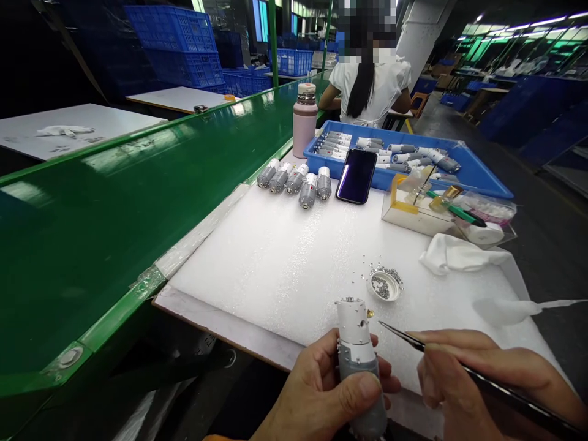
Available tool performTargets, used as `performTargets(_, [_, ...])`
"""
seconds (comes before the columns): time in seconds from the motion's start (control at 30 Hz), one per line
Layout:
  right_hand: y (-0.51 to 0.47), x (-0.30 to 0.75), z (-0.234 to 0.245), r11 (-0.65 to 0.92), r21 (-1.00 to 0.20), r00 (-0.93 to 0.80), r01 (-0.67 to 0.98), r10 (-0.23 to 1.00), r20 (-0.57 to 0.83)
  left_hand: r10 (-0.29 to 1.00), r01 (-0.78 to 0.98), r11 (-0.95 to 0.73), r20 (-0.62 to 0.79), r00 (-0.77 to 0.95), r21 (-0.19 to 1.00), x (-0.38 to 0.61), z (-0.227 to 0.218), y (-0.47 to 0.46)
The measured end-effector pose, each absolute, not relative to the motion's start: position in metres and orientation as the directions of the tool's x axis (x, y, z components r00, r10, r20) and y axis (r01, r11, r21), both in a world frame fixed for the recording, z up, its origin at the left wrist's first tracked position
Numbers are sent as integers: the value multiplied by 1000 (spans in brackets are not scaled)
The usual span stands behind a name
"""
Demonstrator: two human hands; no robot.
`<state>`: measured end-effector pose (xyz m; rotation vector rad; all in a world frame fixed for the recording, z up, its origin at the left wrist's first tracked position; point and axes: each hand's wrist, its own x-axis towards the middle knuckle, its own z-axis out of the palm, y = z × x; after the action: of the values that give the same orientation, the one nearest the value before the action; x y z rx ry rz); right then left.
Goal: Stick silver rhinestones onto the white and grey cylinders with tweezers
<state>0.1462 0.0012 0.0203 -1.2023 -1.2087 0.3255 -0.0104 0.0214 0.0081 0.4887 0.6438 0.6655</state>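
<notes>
My left hand [331, 386] is wrapped round a grey and white cylindrical part [353, 324] with small studs on its surface, held nearly upright at the table's near edge. Black tweezers [404, 337] are pinched in my right hand [487, 380], their tips pointing left, just short of the part's white upper section. A small gold-coloured piece [370, 313] shows beside that section; whether it touches the part I cannot tell. Beyond the hands sits a small round white dish [384, 286] of tiny metal pieces, with more scattered around it.
Several similar cylinders [296, 179] stand at the table's far left, beside a phone [356, 176] leaning on a blue tray [482, 168] of cylinders. A clear box of supplies [413, 217] and white cloth [459, 254] lie right. A green conveyor [138, 184] runs left; a person [367, 86] sits ahead.
</notes>
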Motion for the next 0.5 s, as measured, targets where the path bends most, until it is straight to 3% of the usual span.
performTargets(0.13, [1,143,22,396,-831,394,390,744,539,680,-397,697,-376,629,597,-9,5,21])
performTargets(0.3, [0,139,22,355,-832,444,427,719,535,710,-377,632,-310,633,677,-6,9,21])
performTargets(0.5, [2,141,19,405,-799,392,445,714,580,666,-156,639,-439,603,754,-7,8,19])
